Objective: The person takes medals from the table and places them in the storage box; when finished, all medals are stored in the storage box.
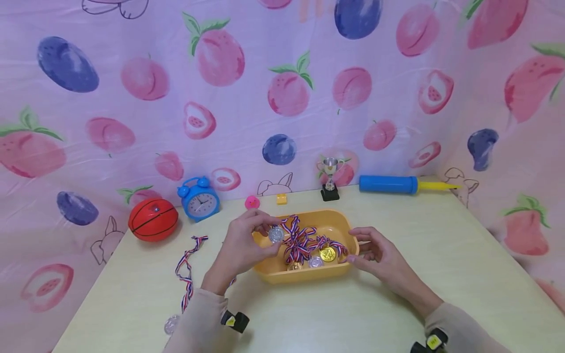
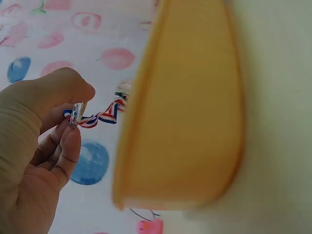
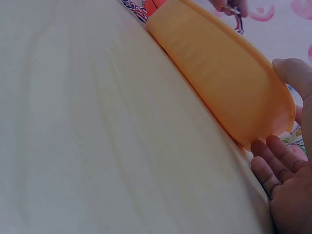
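My left hand (image 1: 244, 242) pinches a silver medal (image 1: 276, 234) between thumb and fingers above the left end of a yellow plastic bin (image 1: 304, 277). In the left wrist view the medal (image 2: 77, 115) shows edge-on, and its red, white and blue ribbon (image 2: 105, 116) runs toward the bin. At the bin's right end, my right hand (image 1: 381, 255) holds the rim, the thumb near the front corner and the fingers along the end wall. Inside lie a gold medal (image 1: 327, 253), another silver medal (image 1: 315, 262) and bunched striped ribbons (image 1: 300, 242).
Left of the bin, another silver medal (image 1: 171, 324) lies with its ribbon (image 1: 184, 269) stretched out. Along the back stand a red ball (image 1: 153, 219), blue alarm clock (image 1: 199, 200), pink toy (image 1: 252, 202), yellow block (image 1: 281, 198), small trophy (image 1: 330, 180) and blue pump (image 1: 388, 184).
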Tool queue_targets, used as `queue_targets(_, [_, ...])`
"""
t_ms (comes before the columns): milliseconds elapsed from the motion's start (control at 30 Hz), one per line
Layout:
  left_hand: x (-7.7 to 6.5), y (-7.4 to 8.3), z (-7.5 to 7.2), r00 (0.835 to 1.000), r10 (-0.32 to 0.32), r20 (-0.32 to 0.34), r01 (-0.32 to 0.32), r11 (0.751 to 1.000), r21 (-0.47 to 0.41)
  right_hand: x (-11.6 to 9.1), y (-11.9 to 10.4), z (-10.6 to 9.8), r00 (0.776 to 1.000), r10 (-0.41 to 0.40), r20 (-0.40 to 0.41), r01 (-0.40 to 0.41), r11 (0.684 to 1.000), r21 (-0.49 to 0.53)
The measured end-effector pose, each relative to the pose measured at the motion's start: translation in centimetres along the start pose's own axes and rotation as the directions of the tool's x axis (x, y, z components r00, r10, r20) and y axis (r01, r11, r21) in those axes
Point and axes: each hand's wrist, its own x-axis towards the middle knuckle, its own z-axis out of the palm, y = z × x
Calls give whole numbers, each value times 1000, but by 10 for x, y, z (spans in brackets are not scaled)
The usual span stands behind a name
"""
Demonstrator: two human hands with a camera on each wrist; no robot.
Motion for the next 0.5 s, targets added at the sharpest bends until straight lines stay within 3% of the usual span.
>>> queue_targets(200, [-13,-12,13,997,-62,46,63,998,-15,1,1,-1,1000,1,-3,-1,1000,-7])
queue_targets(500, [-19,-15,13,998,-33,46,32,999,20,1,1,0,1000,4,-7,-4,1000,-6])
